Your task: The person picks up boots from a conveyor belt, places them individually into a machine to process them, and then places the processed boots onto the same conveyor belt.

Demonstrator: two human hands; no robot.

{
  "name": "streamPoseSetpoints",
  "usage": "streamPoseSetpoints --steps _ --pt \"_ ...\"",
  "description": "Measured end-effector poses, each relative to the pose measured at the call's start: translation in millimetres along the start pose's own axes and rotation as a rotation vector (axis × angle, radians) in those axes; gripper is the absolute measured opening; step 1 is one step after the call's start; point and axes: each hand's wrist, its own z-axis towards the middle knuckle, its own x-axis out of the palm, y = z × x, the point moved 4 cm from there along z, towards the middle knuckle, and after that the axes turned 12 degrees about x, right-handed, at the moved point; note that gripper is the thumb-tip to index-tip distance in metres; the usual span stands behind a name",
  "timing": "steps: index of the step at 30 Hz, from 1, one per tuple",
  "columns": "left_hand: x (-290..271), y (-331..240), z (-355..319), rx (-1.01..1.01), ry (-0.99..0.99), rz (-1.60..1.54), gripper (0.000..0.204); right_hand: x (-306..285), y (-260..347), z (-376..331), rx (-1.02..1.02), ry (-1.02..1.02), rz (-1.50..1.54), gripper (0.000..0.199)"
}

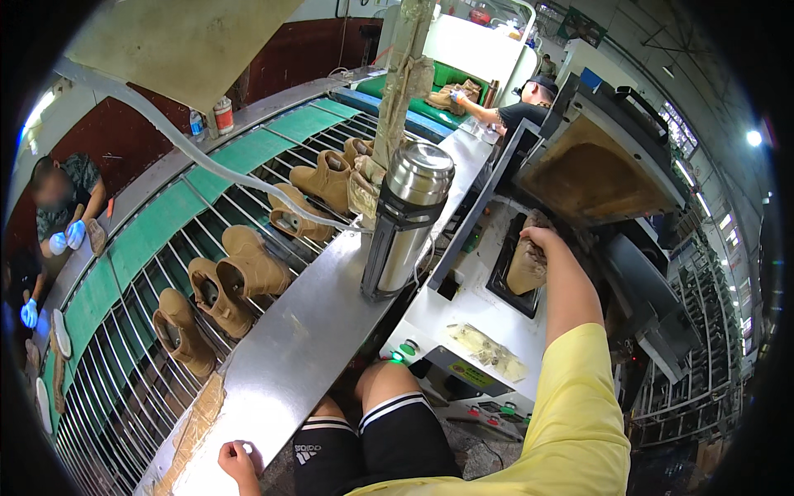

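My right hand (pixel 539 235) is wrapped round the upper part of a tan boot (pixel 527 266). The boot sits toe toward me in the black recessed tray (pixel 500 291) of a white machine, beneath its raised lid (pixel 597 165). At the lower left, my left hand (pixel 239 463) rests by the edge of the metal ledge (pixel 285 372) with its fingers curled. A small pale spot shows at those fingers; I cannot make out whether it is an object.
Several tan boots (pixel 240 273) stand on a conveyor of metal rods left of the ledge. A steel thermos (pixel 405 223) stands beside a post (pixel 401 83). Green and red buttons (pixel 408 347) line the machine's front. Gloved co-workers handle footwear at the far left and far end.
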Motion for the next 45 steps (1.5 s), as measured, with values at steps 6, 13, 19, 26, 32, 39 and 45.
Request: streamPoseSetpoints --steps 6,13,19,26,32,39,45 --pt "-1.6 -8.1 3.6 0.013 -0.035 -0.001 0.015 -3.1 -5.6 -73.1 0.095 -0.102 -0.035 0.114" --pt "11.2 -35.9 5.0 -0.034 -0.066 0.136 0.016 -22.6 -76.7 -152.0 -0.437 -0.401 0.151 0.064" --pt "132.7 -42.7 -28.0 -0.2 0.152 -0.509 0.022 -43.8 -235.6 -169.1 -0.731 -0.632 0.338 0.05" --pt "288.6 -269.1 -106.2 -0.52 0.784 -1.169 0.075 -109.8 -396.5 -145.9 -0.369 -0.841 0.245 0.061" --pt "286.5 -295.4 -110.0 -0.349 0.929 -0.995 0.069 -164.9 -407.2 -110.3 -0.17 -0.717 0.3 0.074" --pt "188.2 -149.4 -46.8 -0.237 0.439 -0.766 0.015 -182.8 -391.7 -39.6 0.082 -0.145 0.139 0.113" --pt "50.0 -26.8 -17.5 -0.066 -0.064 -0.318 0.017 -216.0 -342.0 -69.0 0.039 -0.257 0.034 0.11"
